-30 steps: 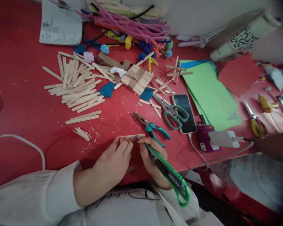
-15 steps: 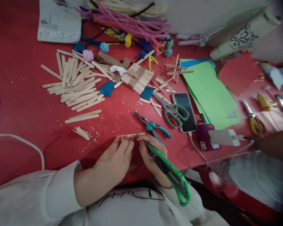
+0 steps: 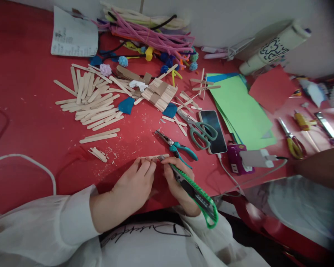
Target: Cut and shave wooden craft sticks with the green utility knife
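Observation:
My left hand presses a wooden craft stick down on the red table, its fingers bent over the stick. In my right hand is a green utility knife, its handle slanting toward my body. The knife's tip end meets the stick just right of my left fingertips; my fingers partly hide the contact. Teal-handled pliers lie right beyond my hands. To the left are a small bundle of cut stick pieces and scattered wood shavings.
A heap of craft sticks spreads at the left, near a joined stick panel. Scissors overlap a phone. Green paper, a purple box with a charger and a white cable lie around. Another person's arm is at right.
The whole view has shifted slightly, and the knife's handle end sits a little higher and further left. Both hands keep their hold on the stick and knife.

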The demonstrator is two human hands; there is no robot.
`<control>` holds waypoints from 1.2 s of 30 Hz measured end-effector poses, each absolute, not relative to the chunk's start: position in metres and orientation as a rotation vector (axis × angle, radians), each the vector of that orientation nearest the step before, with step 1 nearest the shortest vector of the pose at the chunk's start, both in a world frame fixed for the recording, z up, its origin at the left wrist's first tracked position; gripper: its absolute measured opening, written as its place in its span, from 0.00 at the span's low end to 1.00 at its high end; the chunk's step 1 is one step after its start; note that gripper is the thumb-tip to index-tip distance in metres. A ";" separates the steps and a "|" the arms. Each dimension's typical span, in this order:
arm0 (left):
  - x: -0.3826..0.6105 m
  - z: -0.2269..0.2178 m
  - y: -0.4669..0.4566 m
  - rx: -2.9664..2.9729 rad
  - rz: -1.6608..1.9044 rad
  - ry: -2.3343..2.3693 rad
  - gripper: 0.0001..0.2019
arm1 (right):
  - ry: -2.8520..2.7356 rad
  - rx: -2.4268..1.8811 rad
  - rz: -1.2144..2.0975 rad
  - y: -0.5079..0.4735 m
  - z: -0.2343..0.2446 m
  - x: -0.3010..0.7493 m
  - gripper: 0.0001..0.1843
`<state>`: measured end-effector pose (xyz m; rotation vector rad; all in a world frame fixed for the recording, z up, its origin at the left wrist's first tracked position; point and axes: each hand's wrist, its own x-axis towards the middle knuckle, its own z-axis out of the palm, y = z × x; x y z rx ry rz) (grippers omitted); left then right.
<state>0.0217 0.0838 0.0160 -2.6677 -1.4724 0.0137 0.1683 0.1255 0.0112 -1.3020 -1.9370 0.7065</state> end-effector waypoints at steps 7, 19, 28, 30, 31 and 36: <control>0.021 0.018 0.084 -2.659 0.010 -1.448 0.18 | -1.949 -1.246 0.737 0.128 0.014 0.166 0.07; 0.023 0.021 0.088 -2.661 0.004 -1.480 0.25 | -2.030 -1.267 0.914 0.143 0.027 0.164 0.08; 0.026 0.019 0.086 -2.661 0.006 -1.522 0.26 | -1.958 -1.113 0.776 0.134 0.009 0.169 0.08; 0.026 0.021 0.085 -2.695 0.034 -1.577 0.27 | -1.953 -1.112 0.776 0.129 0.007 0.171 0.07; 0.026 0.024 0.085 -2.716 0.052 -1.614 0.28 | -1.911 -1.193 0.805 0.127 0.008 0.172 0.06; 0.019 0.039 0.096 -2.769 0.015 -1.919 0.20 | -1.753 -1.314 0.808 0.122 0.013 0.177 0.05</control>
